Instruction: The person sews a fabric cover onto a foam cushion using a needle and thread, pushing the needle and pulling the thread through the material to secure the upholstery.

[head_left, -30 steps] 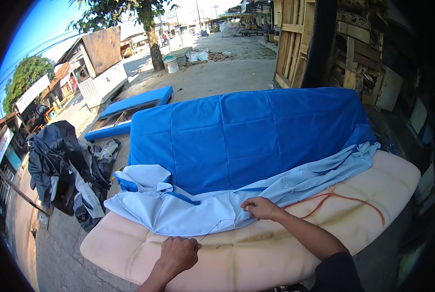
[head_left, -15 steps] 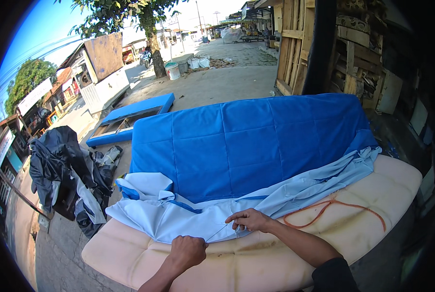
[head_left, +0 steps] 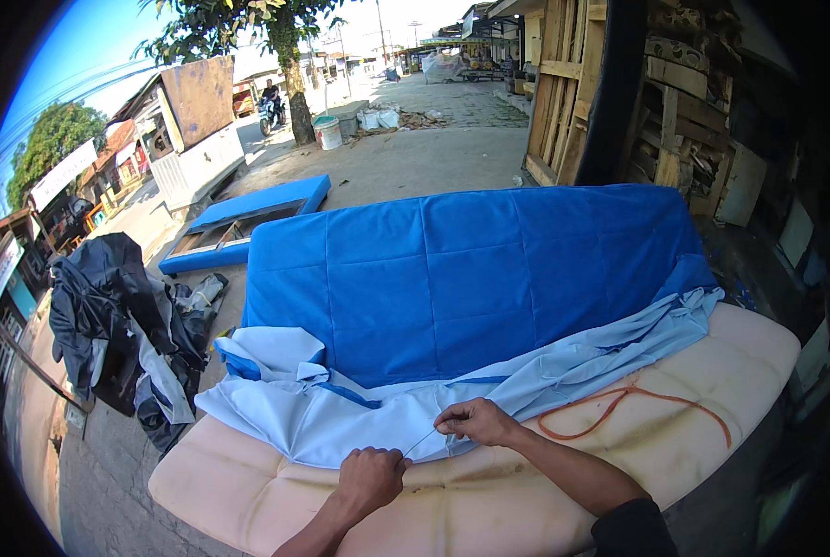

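A short, thin thread (head_left: pixel 420 440) stretches taut between my two hands over the cushion's front half. My left hand (head_left: pixel 371 480) is closed in a fist around its lower end, resting by the fabric's near edge. Slightly higher and to the right, my right hand (head_left: pixel 478 422) pinches the other end between thumb and fingers. Beneath them lies the pale blue underside of a cover (head_left: pixel 285 418), folded back over the beige foam cushion (head_left: pixel 238 487). The cover's quilted bright blue face (head_left: pixel 470 269) spreads over the far part. What the fingertips grip is partly hidden.
An orange cord (head_left: pixel 610 408) curls on the foam at right. Dark crumpled sheeting (head_left: pixel 109 306) is heaped at left, with a blue-edged frame (head_left: pixel 248 223) behind it. A wooden pallet (head_left: pixel 563 93) stands at back right; a motorcycle rider (head_left: pixel 271 107) is near the tree (head_left: pixel 294 84).
My left hand has shifted slightly right and up, nearer my right hand, so the thread between them is shorter. The motorcycle rider has come out from behind the tree.
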Demonstrator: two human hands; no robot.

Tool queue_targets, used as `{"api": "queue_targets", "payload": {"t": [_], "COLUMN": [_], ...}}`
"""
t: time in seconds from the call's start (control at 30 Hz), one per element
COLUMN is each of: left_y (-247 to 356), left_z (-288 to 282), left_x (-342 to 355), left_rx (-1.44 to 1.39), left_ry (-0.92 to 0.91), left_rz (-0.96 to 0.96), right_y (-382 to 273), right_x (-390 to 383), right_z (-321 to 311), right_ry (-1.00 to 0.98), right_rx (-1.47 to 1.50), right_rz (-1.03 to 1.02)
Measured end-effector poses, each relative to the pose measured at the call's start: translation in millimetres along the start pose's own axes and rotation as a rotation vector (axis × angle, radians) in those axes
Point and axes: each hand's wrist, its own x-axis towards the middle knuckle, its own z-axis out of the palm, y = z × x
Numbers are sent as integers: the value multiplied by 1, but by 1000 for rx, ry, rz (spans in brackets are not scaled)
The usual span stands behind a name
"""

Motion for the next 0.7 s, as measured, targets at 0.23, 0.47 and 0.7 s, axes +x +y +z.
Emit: {"api": "queue_targets", "payload": {"t": [0.23, 0.47, 0.7], "left_y": [-17, -24, -20], "left_z": [8, 29, 22], "left_x": [0, -2, 0], "left_rx": [-223, -141, -105], "left_ry": [113, 26, -60], "left_rz": [3, 41, -28], "right_y": [-144, -231, -201], "right_x": [-64, -133, -121], "right_z": [-62, -98, -60], "right_ry": [299, 554, 63], "right_rx": [-1083, -324, 227], "right_rz": [-445, -579, -237]}}
